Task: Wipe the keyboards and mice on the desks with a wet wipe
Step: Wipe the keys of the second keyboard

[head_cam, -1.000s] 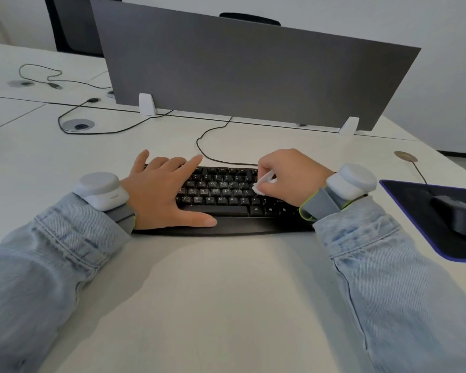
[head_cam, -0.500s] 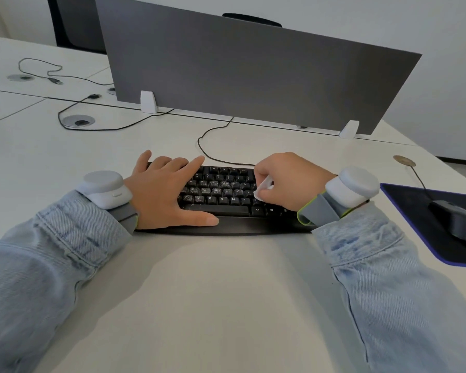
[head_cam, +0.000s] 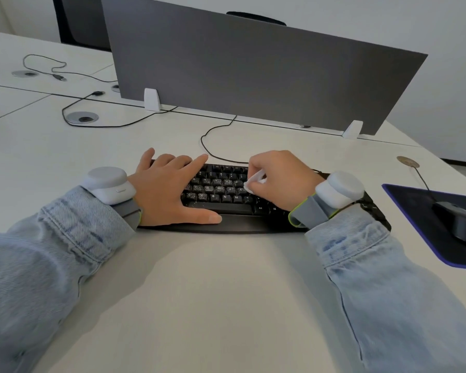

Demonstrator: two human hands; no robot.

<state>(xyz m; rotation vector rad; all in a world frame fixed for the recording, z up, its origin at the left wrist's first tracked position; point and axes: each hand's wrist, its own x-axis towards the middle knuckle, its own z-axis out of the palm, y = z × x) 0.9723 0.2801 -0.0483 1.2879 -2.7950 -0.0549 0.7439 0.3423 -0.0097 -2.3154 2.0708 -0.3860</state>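
White desk (head_cam: 226, 305) carries keyboard (head_cam: 221, 189), mousepad (head_cam: 414, 211).

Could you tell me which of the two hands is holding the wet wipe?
The right hand pinches the wet wipe; the left hand lies flat on the keyboard.

Keyboard (head_cam: 226, 195) center on desk (head_cam: 213, 292); mouse (head_cam: 460, 222) on pad (head_cam: 414, 211) right; divider (head_cam: 253, 71) behind.

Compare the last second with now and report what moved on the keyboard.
Only the right hand, pinching the wet wipe, shifted slightly along the keys of the keyboard. The left hand stays flat, steadying it. The mouse remains untouched on its pad.
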